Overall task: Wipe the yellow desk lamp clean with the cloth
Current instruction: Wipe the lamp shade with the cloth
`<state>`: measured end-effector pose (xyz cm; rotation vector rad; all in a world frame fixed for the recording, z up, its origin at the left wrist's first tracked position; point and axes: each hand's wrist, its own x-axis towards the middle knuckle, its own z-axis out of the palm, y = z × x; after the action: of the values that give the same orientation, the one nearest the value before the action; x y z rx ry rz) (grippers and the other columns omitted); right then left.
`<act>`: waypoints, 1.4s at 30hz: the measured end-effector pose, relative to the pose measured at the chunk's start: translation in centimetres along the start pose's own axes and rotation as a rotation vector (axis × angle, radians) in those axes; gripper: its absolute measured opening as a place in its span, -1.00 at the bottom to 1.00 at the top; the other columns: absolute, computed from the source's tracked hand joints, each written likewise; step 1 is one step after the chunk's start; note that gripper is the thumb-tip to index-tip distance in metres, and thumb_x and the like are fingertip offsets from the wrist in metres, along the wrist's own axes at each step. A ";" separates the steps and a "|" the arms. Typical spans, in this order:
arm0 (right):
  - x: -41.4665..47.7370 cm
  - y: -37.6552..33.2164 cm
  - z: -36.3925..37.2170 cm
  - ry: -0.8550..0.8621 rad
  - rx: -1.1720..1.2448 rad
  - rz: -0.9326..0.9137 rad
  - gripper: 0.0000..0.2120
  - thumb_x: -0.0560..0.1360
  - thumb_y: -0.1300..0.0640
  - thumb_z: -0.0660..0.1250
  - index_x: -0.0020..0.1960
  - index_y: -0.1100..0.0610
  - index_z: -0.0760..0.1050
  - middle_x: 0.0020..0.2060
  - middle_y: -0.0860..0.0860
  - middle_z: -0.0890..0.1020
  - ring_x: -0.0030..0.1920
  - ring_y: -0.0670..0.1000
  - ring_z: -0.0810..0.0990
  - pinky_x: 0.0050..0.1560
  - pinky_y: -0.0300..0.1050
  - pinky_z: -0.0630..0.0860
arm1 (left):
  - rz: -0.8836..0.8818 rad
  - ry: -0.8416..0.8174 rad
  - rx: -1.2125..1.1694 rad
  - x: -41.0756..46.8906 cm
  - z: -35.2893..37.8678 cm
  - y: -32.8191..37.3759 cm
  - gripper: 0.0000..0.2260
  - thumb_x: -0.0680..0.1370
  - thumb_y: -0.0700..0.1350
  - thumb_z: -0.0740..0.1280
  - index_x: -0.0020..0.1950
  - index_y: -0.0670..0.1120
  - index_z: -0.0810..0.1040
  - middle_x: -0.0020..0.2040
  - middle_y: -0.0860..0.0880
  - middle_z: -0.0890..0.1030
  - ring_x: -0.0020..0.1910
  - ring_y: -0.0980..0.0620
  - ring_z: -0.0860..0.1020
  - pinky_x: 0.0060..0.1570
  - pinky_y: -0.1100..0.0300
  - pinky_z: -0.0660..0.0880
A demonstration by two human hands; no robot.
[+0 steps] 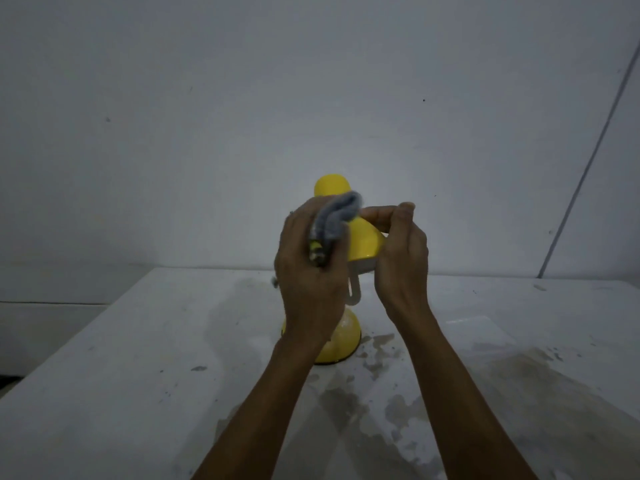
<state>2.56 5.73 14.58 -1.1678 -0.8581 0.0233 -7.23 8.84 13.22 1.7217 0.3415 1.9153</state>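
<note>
Item 1, yellow desk lamp (363,242): I log it standing on its round base near the middle of the white table (138,375), a little towards the far edge. The shade is tilted, with its opening facing down and to the right.

Item 2, cloth (337,216): grey and bunched up. It lies against the upper left side of the shade, just below the rounded cap on top.

Item 3, left hand (311,271): I see the back of it, fingers curled round the cloth and pressing it to the shade.

Item 4, right hand (401,258): its fingers are curled round the right side of the shade, gripping it, with the fingertips reaching over the top near the cloth.

Item 5, table surface: I note grey stains and patches, heaviest in front of and to the right of the lamp base.

Item 6, wall (311,81): plain and pale. A thin dark line (588,161) runs at a slant down its right side.
</note>
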 end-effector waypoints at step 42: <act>0.5 -1.2 -0.3 0.024 -0.060 0.124 -0.42 0.69 -0.17 -0.08 -0.13 0.01 0.65 -0.14 -0.07 0.70 -0.03 -0.03 0.64 -0.02 -0.09 0.52 | -0.671 -0.037 -0.327 1.5 -1.1 2.4 -0.83 0.68 0.04 0.22 0.17 0.19 0.58 0.13 0.24 0.66 0.25 0.07 0.58 0.28 0.04 0.53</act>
<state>2.62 5.19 15.78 -1.2737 -0.7692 0.0853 -8.94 7.87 15.59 1.2189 0.4866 1.3564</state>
